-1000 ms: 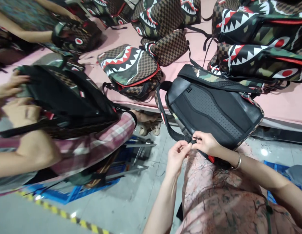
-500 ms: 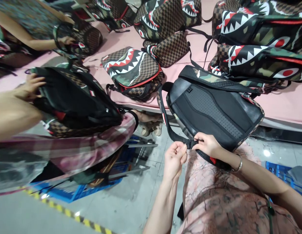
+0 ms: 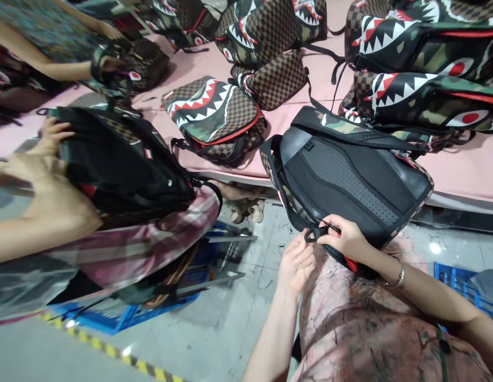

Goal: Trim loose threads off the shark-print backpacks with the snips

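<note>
A backpack (image 3: 349, 178) rests with its black padded back upward, leaning from the pink table toward my lap. Over its near edge, my right hand (image 3: 344, 236) is closed on a black strap buckle (image 3: 314, 234) by the shoulder strap (image 3: 284, 196). A thin dark piece sticks out between the right fingers; its kind is unclear. My left hand (image 3: 297, 261) is closed, its thumb and fingertips pinching at the buckle's left end. Whether a thread or webbing is in that pinch is too small to tell. Red trim (image 3: 351, 264) shows below the right hand.
Shark-mouth checked backpacks (image 3: 214, 114) stand on the pink table (image 3: 284, 119), with more stacked at right (image 3: 421, 101). At left, a co-worker's hands (image 3: 51, 159) handle a black-lined backpack (image 3: 122, 164). Another person's arm (image 3: 67, 69) is farther back. Blue crates (image 3: 122, 315) sit on the floor.
The strap loop has drawn in toward the backpack, and the buckle now shows between my hands. My left hand has shifted slightly right and down. A co-worker's second hand has come over their backpack.
</note>
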`<state>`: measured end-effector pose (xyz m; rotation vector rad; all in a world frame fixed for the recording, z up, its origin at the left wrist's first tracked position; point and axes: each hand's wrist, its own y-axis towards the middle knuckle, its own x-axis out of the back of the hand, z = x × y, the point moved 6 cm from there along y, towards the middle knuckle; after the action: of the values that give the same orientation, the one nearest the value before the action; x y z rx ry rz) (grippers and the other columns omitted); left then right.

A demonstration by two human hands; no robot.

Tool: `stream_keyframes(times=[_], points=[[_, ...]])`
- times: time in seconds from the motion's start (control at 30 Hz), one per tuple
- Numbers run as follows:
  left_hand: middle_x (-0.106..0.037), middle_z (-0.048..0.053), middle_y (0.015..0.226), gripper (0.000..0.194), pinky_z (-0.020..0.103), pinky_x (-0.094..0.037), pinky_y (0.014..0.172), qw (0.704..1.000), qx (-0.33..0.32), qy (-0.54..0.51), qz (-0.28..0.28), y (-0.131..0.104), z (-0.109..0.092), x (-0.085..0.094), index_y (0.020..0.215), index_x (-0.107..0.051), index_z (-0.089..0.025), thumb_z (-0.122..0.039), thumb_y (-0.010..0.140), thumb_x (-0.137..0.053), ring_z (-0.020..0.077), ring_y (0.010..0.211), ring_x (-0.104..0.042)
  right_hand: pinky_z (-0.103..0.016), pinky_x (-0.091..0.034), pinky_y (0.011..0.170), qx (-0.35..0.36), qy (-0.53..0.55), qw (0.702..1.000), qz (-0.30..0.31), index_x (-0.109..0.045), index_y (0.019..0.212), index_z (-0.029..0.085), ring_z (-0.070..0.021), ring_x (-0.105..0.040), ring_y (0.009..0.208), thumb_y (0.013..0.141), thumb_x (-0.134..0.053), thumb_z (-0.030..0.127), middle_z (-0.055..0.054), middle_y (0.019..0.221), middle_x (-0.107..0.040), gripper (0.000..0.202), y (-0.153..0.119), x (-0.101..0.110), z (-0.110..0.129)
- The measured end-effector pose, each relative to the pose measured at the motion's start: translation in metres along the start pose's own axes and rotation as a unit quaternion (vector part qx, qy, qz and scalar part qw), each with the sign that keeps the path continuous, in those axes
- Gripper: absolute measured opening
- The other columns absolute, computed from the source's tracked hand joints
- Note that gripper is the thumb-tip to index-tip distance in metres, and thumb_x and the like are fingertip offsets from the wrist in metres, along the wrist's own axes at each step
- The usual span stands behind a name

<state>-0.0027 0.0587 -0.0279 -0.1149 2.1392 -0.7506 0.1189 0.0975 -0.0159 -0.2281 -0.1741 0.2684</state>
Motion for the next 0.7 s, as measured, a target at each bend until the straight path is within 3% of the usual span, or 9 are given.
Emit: stream_keyframes(times=[0.13,0.23,0.33,0.5,0.63,0.7], points=[[-0.05,-0.005,0.057,0.024,0.01,-0.019,0.034,0.989,-0.061,0.136,-0.022,0.0,-0.005,-0.001,0.087,-0.058,-0.011,-0.02,0.067,-0.07,-0.0031,0.034,-0.027,-0.019,-0.026,0.047,0.007,-0.015,1.0,-0.014,-0.051,0.077,0.02,-0.0077,-0.03,0.047,0.066,-0.062,0.024,0.01,0.049,-0.032,0.015,-0.003,0.0,-0.004],[-0.048,-0.007,0.053,0.029,0.012,-0.02,0.036,0.957,-0.078,0.274,-0.049,-0.001,-0.014,0.002,0.083,-0.057,-0.012,-0.023,0.062,-0.074,-0.0013,0.035,-0.031,-0.019,-0.027,0.047,0.034,-0.03,0.999,-0.016,-0.048,0.073,0.019,-0.0076,-0.031,0.048,0.067,-0.061,0.021,0.009,0.053,-0.034,0.015,-0.004,-0.003,-0.006],[-0.047,-0.007,0.048,0.024,0.013,-0.026,0.038,0.925,-0.077,0.369,-0.04,-0.002,-0.02,0.002,0.079,-0.055,-0.013,-0.026,0.065,-0.07,0.0022,0.037,-0.038,-0.019,-0.033,0.054,0.092,-0.068,0.993,-0.024,-0.048,0.074,0.019,-0.0091,-0.041,0.055,0.07,-0.059,0.02,0.006,0.061,-0.044,0.012,-0.004,-0.009,-0.006],[-0.055,-0.005,0.052,0.019,0.017,-0.039,0.042,0.895,-0.159,0.409,-0.079,-0.006,-0.025,0.001,0.079,-0.05,-0.017,-0.027,0.07,-0.063,0.0083,0.042,-0.052,-0.022,-0.04,0.062,0.13,-0.122,0.983,-0.044,-0.05,0.083,0.019,-0.0138,-0.052,0.069,0.077,-0.054,0.026,-0.001,0.076,-0.055,0.01,-0.001,-0.012,-0.011],[-0.054,-0.006,0.045,0.017,0.017,-0.04,0.041,0.881,-0.193,0.416,-0.117,-0.008,-0.023,0.001,0.079,-0.048,-0.017,-0.029,0.073,-0.06,0.0093,0.038,-0.052,-0.023,-0.042,0.064,0.116,-0.129,0.984,-0.045,-0.052,0.084,0.02,-0.0141,-0.053,0.071,0.076,-0.055,0.026,-0.001,0.078,-0.057,0.01,0.003,-0.009,-0.015],[-0.052,-0.006,0.041,0.018,0.016,-0.037,0.039,0.887,-0.189,0.407,-0.11,-0.008,-0.023,0.0,0.078,-0.048,-0.017,-0.029,0.074,-0.06,0.0087,0.035,-0.049,-0.023,-0.042,0.064,0.096,-0.106,0.989,-0.047,-0.052,0.082,0.02,-0.0134,-0.053,0.071,0.074,-0.056,0.026,0.0,0.079,-0.057,0.01,0.005,-0.006,-0.016]])
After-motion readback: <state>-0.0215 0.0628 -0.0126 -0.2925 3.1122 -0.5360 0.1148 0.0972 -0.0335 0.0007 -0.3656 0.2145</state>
